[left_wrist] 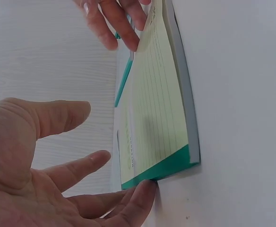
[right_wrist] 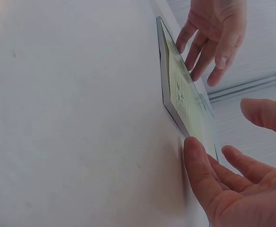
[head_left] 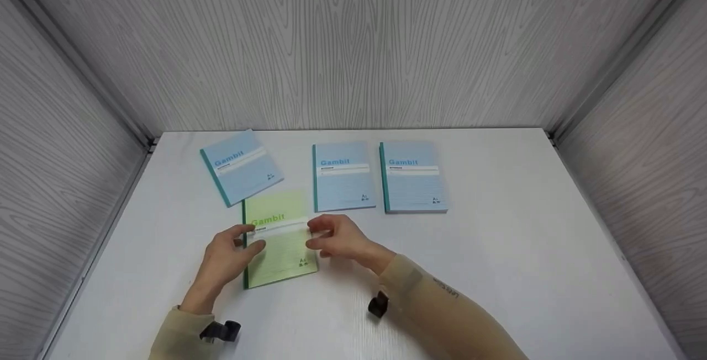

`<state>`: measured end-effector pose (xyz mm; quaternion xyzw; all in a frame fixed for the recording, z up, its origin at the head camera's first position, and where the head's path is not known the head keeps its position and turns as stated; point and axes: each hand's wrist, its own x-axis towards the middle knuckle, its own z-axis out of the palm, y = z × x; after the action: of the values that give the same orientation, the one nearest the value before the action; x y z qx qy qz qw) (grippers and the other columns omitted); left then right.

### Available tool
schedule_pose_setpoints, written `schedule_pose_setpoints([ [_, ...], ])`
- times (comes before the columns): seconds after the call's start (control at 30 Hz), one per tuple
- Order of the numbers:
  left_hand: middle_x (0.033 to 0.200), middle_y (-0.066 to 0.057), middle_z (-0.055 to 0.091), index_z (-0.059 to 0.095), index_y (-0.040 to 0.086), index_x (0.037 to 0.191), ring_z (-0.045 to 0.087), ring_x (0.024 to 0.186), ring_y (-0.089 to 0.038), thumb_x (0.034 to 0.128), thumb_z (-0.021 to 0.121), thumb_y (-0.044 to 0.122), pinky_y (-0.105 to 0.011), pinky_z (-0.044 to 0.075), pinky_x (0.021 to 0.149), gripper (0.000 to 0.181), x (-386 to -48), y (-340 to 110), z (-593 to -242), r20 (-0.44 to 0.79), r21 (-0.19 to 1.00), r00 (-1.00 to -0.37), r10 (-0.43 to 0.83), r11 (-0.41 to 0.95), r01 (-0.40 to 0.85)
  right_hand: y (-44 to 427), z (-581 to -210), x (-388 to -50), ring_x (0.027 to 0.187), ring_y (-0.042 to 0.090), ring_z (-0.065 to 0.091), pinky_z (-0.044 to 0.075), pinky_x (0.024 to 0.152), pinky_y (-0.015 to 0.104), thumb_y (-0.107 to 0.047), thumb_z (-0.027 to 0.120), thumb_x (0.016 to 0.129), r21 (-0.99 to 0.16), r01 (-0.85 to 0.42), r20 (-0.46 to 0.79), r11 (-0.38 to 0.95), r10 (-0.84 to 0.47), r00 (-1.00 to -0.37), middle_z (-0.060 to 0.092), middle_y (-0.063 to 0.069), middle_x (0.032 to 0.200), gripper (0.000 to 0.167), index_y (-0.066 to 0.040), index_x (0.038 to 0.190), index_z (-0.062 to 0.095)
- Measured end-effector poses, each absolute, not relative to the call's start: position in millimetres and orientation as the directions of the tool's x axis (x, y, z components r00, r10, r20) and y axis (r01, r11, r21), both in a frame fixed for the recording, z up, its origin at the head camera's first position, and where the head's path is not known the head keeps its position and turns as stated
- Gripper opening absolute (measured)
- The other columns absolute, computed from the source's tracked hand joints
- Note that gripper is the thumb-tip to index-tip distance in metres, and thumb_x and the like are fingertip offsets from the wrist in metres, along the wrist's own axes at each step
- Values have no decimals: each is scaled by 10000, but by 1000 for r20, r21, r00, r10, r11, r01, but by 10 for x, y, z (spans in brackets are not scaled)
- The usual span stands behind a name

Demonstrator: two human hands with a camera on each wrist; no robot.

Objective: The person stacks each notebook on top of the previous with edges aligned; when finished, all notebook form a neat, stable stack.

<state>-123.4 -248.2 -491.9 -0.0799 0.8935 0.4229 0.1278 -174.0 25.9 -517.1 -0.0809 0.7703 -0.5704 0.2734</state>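
Note:
A green notebook [head_left: 279, 252] marked "Gambit" lies flat on the white table, its dark green spine to the left. My left hand [head_left: 226, 252] is at the spine side; in the left wrist view its lower fingers [left_wrist: 140, 198] touch the spine, while thumb and index finger stay spread above. From the other side my right hand [head_left: 342, 238] meets the right edge, and a fingertip [right_wrist: 194, 147] is against that edge in the right wrist view. Neither hand closes round the notebook [right_wrist: 183, 90]. A tilted blue notebook [head_left: 241, 168] lies at its upper left corner.
Behind and to the right lies another blue notebook [head_left: 343, 183]. Further right is a thicker blue pile [head_left: 414, 189], its spines slightly offset. The white table [head_left: 513, 249] meets a grey wood-grain back wall [head_left: 353, 45], with side walls at left and right.

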Motion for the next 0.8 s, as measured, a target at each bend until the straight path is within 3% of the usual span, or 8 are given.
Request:
schedule_pose_setpoints([
  [0.2,1708,-317,481,583,11,1596,540,1533,-504,1105,673,269,-584,563,1168,561,-1236,-2508,-5000,-294,768,-952,-81,573,-286,280,-5204,-1729,1132,188,739,678,978,367,-212,852,971,-929,199,-326,312,-435,-839,727,71,1468,525,-98,1462,704],
  [0.33,1679,-286,528,568,-4,1604,573,1494,-426,1118,642,210,-353,587,1085,536,-1260,-2550,-5061,-296,823,-947,-124,470,-319,291,-5225,-1727,1125,179,754,679,978,363,-176,858,950,-939,198,-309,282,-438,-844,734,89,1470,534,-69,1452,710],
  [0.43,1658,-275,554,536,-10,1627,569,1477,-374,1124,628,185,-182,534,981,548,-1268,-2568,-5085,-313,846,-938,-148,405,-346,292,-5235,-1727,1100,164,750,681,963,353,-151,861,937,-941,215,-314,262,-435,-844,741,105,1456,529,-57,1437,718],
  [0.5,1657,-271,553,522,-7,1639,562,1478,-364,1125,621,172,-171,519,985,554,-1265,-2570,-5092,-324,847,-932,-160,389,-361,293,-5239,-1725,1086,156,743,681,957,347,-151,862,935,-940,226,-320,257,-432,-843,745,103,1450,523,-63,1431,723],
  [0.67,1684,-250,523,518,16,1648,519,1525,-360,1118,572,128,-285,506,1100,545,-1258,-2565,-5095,-329,864,-928,-176,342,-371,303,-5239,-1704,1079,160,734,677,966,359,-173,861,943,-941,234,-320,245,-419,-850,755,82,1421,492,-92,1411,736],
  [0.8,1714,-204,496,507,62,1662,474,1501,-303,1114,535,102,-183,477,1010,550,-1229,-2565,-5086,-341,889,-926,-160,266,-374,309,-5255,-1678,1057,158,710,673,944,351,-177,857,950,-946,217,-303,241,-416,-857,758,59,1394,459,-110,1390,745],
])
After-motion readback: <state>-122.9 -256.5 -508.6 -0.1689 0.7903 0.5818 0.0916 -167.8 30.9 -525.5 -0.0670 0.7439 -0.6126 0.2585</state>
